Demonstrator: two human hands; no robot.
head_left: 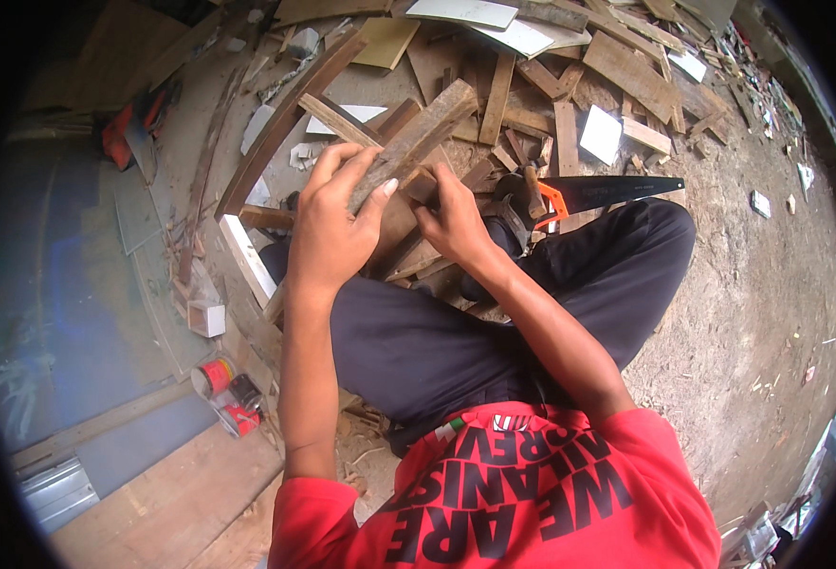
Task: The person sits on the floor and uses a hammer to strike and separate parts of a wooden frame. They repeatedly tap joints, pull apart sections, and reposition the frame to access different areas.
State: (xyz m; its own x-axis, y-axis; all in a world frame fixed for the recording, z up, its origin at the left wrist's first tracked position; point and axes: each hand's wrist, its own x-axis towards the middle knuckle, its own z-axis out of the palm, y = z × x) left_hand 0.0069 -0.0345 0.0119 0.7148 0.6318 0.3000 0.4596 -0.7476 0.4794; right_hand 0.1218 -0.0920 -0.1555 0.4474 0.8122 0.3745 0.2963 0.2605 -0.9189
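My left hand is closed around a thick, weathered wood block, which slants up and away to the right. Its thumb presses along the block's near side. Close beside it, my right hand pinches the end of a short, dark wood piece at the block's lower side. Whether the two pieces are joined cannot be made out. Just right of my right hand, a handsaw with an orange handle and a black blade lies by my knee. A short rounded wooden handle overlaps it.
Offcuts and boards are heaped ahead, with white panel pieces among them. A long brown strip leans at the left. Glass-like sheets and a red can lie left of my legs.
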